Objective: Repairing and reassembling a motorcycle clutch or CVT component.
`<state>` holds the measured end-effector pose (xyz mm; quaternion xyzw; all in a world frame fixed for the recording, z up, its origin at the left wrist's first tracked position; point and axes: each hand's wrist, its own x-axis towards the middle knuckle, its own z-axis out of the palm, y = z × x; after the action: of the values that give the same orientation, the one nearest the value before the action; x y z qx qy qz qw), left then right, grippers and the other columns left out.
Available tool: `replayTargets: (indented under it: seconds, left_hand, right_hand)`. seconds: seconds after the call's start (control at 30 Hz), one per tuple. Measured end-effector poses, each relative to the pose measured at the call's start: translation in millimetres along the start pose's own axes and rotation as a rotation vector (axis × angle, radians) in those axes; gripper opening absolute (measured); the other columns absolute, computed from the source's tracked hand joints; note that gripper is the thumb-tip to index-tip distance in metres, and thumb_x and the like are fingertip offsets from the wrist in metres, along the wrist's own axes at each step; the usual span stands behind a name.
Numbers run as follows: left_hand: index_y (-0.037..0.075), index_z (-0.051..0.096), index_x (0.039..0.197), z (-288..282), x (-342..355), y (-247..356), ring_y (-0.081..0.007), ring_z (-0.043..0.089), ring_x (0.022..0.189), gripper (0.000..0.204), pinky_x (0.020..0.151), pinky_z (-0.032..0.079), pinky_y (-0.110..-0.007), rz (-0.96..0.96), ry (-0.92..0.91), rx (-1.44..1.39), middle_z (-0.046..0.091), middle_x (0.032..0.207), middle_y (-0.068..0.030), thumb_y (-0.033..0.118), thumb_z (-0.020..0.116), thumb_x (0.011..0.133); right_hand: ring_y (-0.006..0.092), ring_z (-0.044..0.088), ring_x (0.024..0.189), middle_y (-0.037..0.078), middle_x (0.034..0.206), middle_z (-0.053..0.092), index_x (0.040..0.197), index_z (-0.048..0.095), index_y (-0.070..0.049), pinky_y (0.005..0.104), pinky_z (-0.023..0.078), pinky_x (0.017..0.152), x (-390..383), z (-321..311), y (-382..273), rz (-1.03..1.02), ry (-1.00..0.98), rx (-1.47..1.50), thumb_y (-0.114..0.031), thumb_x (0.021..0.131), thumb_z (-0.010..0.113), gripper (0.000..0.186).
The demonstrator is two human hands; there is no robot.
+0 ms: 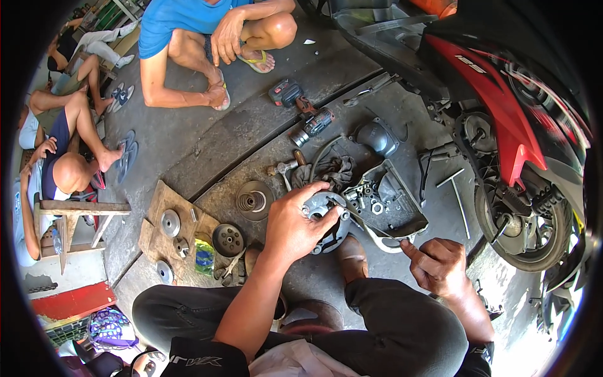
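Note:
My left hand [292,223] is closed on a round grey metal part with several lugs [321,202], which looks like a scooter clutch shoe assembly. The thumb and forefinger grip its rim above the floor between my feet. To the right, my right hand [441,267] has its fingers curled, with the forefinger stretched toward the far end of a thin rod-like tool [380,231]. That tool slants from the metal part to the fingertip; its grip is hard to make out. Just beyond lies a grey tray-shaped cover [411,220] with nuts and small parts [377,206] inside.
A pulley with a spring [252,200], a clutch bell [228,240] and a wooden board [164,195] with metal discs lie left. Farther off are a cordless impact wrench [308,122] and a hammer [284,168]. A red-black scooter [496,119] stands right, near a T-handle wrench [453,195]. People sit nearby.

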<state>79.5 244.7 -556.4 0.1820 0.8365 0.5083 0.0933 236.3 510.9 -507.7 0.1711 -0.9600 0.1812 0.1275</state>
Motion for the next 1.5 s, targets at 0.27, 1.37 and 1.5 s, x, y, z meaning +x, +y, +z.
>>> replayTargets:
  seconds: [0.27,1.37,1.5]
  left_hand:
    - [0.009,0.077,0.116,13.1,-15.6,-32.8,-0.0336,0.076,0.082,0.043,0.074,0.060,-0.040,0.024,-0.034,0.279,0.077,0.097,-0.0168,0.026,0.089,0.079]
    - [0.015,0.078,0.112,47.5,-18.2,-55.0,-0.0373,0.073,0.082,0.036,0.074,0.059,-0.046,0.060,-0.197,0.423,0.073,0.089,-0.0149,0.028,0.086,0.080]
    - [0.014,0.078,0.112,48.3,-21.0,-65.2,-0.0376,0.073,0.085,0.035,0.075,0.058,-0.045,0.030,-0.202,0.333,0.075,0.094,-0.0153,0.030,0.085,0.082]
  right_hand:
    - [0.0156,0.058,0.052,-0.002,0.067,0.050,0.115,0.078,-0.011,0.0325,0.048,0.047,61.8,-42.9,-22.8,-0.190,-0.325,-0.135,-0.014,0.074,0.077,0.041]
    - [0.0300,0.075,0.069,0.010,0.069,0.071,0.105,0.073,-0.004,0.0440,0.059,0.067,85.5,-48.4,-21.1,-0.058,-0.885,-0.215,-0.014,0.089,0.066,0.020]
    - [0.0246,0.073,0.065,0.003,0.066,0.067,0.107,0.073,-0.005,0.0388,0.057,0.058,78.1,-36.2,2.9,-0.306,-0.773,-0.394,-0.017,0.084,0.069,0.026]
